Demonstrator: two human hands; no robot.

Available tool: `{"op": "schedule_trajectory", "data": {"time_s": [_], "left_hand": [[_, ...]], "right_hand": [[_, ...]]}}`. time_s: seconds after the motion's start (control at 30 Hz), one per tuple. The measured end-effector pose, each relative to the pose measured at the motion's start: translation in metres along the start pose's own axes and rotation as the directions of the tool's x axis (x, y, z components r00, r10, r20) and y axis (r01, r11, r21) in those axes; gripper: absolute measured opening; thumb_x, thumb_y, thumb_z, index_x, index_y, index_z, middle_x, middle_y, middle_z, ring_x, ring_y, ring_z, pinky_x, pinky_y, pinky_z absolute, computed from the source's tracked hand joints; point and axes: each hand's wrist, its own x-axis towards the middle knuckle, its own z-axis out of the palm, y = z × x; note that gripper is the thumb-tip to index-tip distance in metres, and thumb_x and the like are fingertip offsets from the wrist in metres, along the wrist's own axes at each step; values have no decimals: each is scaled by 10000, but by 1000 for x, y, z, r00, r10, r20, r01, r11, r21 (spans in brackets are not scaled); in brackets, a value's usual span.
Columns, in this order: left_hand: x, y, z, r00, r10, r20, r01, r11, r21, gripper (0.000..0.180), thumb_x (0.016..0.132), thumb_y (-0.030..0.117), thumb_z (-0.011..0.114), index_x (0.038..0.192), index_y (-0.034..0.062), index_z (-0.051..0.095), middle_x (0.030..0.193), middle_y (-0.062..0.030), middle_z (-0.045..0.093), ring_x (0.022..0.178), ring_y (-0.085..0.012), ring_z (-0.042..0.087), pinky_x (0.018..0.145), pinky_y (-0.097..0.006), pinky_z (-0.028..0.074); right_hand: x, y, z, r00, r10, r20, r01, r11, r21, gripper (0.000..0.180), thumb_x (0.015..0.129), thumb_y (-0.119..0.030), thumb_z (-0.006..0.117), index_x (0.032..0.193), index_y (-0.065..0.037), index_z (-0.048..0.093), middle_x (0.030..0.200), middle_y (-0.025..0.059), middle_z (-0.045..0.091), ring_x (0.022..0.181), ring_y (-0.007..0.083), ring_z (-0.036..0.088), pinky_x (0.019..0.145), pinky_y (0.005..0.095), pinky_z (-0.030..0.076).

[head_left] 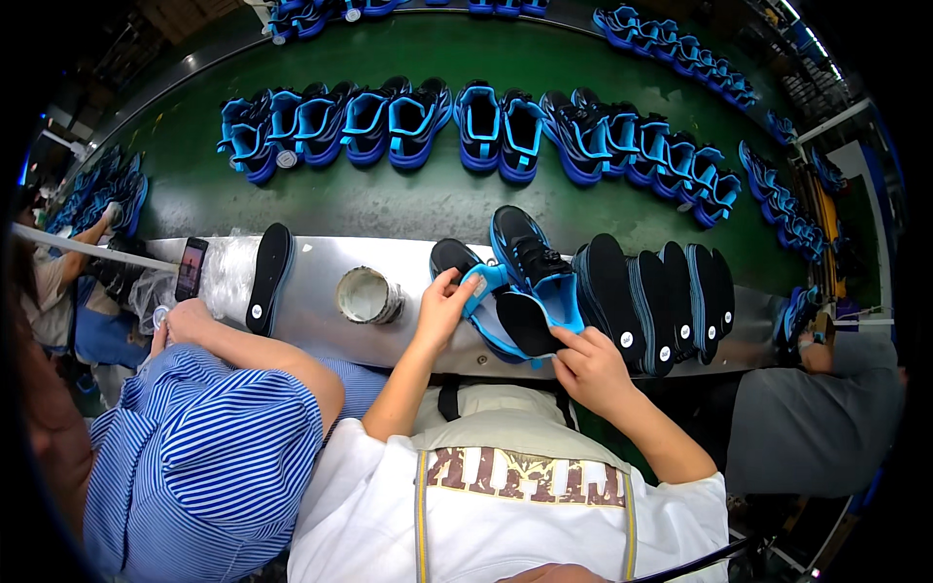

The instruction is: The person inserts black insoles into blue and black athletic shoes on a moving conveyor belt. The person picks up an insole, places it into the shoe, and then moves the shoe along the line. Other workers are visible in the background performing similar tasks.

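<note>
A black and blue sneaker lies on the metal bench ledge in front of me, its light blue collar lining pulled wide. My left hand pinches that lining on the left side. A black insole sits partly inside the sneaker's opening, tilted. My right hand is closed at the insole's heel end; the exact grip is partly hidden by the fingers. Against its right side stands a second sneaker of the same kind, toe pointing away.
Stacked black insoles lie on the right. A single insole and an open pot stand on the left. Beyond, sneakers line a green conveyor belt. A person in blue stripes with a phone sits close at left; another person is at right.
</note>
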Motion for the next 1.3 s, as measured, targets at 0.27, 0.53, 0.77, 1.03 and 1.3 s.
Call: {"op": "schedule_trajectory", "data": {"time_s": [0.27,0.53,0.77,1.03,1.3], "left_hand": [[0,-18,1,988,119,-98,-110,989,95,466,767,248,616,1061,-82,468,625,2,503,530,-25,398,439,-170,304],[0,-14,4,994,91,-67,-88,995,53,405,778,244,600,1023,-65,506,629,-1,530,530,-24,414,446,-177,324],[-1,-12,6,988,143,-56,-124,958,258,346,769,244,606,957,-40,541,569,37,446,500,-18,355,428,-188,281],[0,-2,9,996,93,12,-93,955,281,229,771,243,585,850,29,569,508,7,477,460,-37,388,419,-204,303],[0,-9,17,992,125,-24,-110,938,328,185,805,201,557,761,21,551,533,61,414,489,-1,321,420,-175,252]], "right_hand": [[34,8,85,992,54,115,-43,994,-101,70,652,-60,523,670,-8,566,908,139,556,705,240,518,634,319,444],[41,10,108,996,73,-52,-77,993,-84,163,714,-195,567,749,-38,540,963,193,503,774,297,524,654,358,456],[57,7,59,780,344,523,-206,930,-304,312,570,-275,665,759,-33,612,809,171,553,760,289,534,659,349,454],[50,26,76,804,-93,588,208,969,-132,99,647,-88,520,676,-21,587,748,130,544,720,250,528,615,307,453],[61,40,81,845,-159,511,217,974,-57,126,674,-96,495,723,-8,571,783,121,529,763,248,517,650,319,451]]}}
